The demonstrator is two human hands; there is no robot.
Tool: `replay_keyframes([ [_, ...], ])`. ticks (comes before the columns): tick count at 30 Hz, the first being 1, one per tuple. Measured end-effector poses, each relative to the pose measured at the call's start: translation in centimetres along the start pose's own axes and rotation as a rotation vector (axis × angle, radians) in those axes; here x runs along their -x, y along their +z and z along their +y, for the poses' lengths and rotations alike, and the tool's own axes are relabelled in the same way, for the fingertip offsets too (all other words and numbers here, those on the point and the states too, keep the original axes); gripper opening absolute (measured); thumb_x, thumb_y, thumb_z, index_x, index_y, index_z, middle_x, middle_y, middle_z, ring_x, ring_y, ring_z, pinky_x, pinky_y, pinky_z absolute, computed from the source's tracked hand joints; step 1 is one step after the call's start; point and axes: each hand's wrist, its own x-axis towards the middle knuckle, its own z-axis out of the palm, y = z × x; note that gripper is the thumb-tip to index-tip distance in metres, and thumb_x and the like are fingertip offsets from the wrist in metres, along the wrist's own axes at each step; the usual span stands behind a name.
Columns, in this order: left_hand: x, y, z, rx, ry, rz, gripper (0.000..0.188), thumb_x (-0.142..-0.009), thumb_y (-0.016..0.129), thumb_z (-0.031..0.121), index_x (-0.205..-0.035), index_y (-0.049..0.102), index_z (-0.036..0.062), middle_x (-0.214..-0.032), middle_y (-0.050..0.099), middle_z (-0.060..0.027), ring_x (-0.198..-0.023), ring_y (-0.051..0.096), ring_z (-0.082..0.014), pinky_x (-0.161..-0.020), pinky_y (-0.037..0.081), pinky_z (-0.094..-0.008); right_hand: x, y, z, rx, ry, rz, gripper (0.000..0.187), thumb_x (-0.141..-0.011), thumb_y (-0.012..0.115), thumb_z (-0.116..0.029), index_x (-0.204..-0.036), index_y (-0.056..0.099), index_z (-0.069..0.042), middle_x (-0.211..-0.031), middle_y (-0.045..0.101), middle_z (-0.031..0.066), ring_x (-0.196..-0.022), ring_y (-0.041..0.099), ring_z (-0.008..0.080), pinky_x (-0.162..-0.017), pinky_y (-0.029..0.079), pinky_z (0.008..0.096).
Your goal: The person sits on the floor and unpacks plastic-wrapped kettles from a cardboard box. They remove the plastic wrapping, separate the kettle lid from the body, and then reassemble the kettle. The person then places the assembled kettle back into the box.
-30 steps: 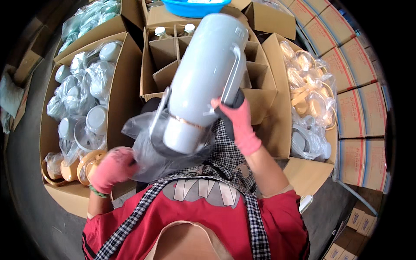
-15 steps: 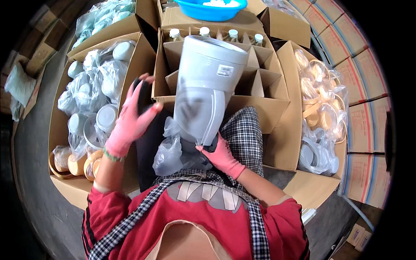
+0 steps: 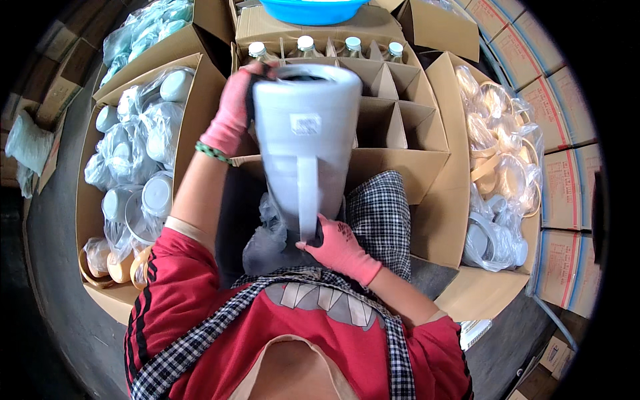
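A tall grey plastic jug (image 3: pixel 283 143) with a long handle and a small white label is held up in front of me, its wide rim away from me. My left hand (image 3: pixel 235 110), in a pink and black glove, grips the rim on its left side; some fingers are hidden behind it. Lower down, my right hand (image 3: pixel 340 250), gloved the same way, is closed round the jug's narrow end by the foot of the handle. A crumpled clear plastic bag (image 3: pixel 263 250) lies in my lap, against the jug's lower left.
Beyond the jug stands a divided carton (image 3: pixel 400 160) with several white-capped bottles (image 3: pixel 305 45). A blue basin (image 3: pixel 313 12) is behind it. On the left, a carton (image 3: pixel 85 200) holds bagged grey and orange parts; on the right, another carton (image 3: pixel 443 133) holds similar ones. Stacked boxes (image 3: pixel 567 193) line the right.
My left hand has moved from open air onto the jug's rim. The jug has turned upright, its label and handle now facing me, and shifted slightly left.
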Motion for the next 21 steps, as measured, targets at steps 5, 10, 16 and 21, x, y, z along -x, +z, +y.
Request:
replay_keyframes([
  [5,-1.8,-7.8,1.0,0.461,-0.154,-0.389,0.05,-0.089,0.036,0.038,-0.108,0.048,-0.0069,-0.1,0.058,-0.0145,-0.091,0.055,-0.0249,-0.084,0.043,-0.0327,-3.6,-2.5,-3.9,-0.014,-0.087,-0.194,0.041,-0.075,0.06,-0.032,-0.093,0.049,0.003,-0.079,0.058,0.0223,-0.079,0.057,0.0361,-0.072,0.045,0.0407],
  [10,1.6,-8.2,-0.6,0.221,0.083,-0.137,0.058,-0.088,0.034,0.043,-0.12,0.039,-0.0049,-0.105,0.053,-0.0096,-0.093,0.053,-0.019,-0.084,0.043,-0.0309,-2.0,1.1,-1.8,-0.013,-0.078,-0.175,0.039,-0.076,0.058,-0.029,-0.099,0.048,0.0,-0.084,0.058,0.0217,-0.082,0.057,0.0355,-0.074,0.045,0.0391],
  [16,10.1,2.3,-1.9,-0.564,0.47,-0.061,0.048,-0.079,0.048,0.037,-0.097,0.052,-0.0067,-0.122,0.042,-0.0154,-0.102,0.046,-0.0205,-0.086,0.036,-0.0288,1.3,3.4,3.3,0.06,-0.063,-0.382,0.041,-0.079,0.053,-0.029,-0.112,0.043,-0.007,-0.093,0.059,0.0178,-0.088,0.056,0.0334,-0.077,0.044,0.0397],
  [21,9.7,1.5,-1.8,-0.658,0.482,-0.042,0.041,-0.083,0.047,0.032,-0.099,0.052,-0.0052,-0.114,0.048,-0.0119,-0.101,0.046,-0.0173,-0.087,0.035,-0.0266,-0.5,-2.7,-1.8,0.438,-0.04,-0.626,0.044,-0.081,0.049,-0.04,-0.099,0.053,0.0,-0.089,0.059,0.0194,-0.086,0.056,0.0342,-0.077,0.044,0.0388],
])
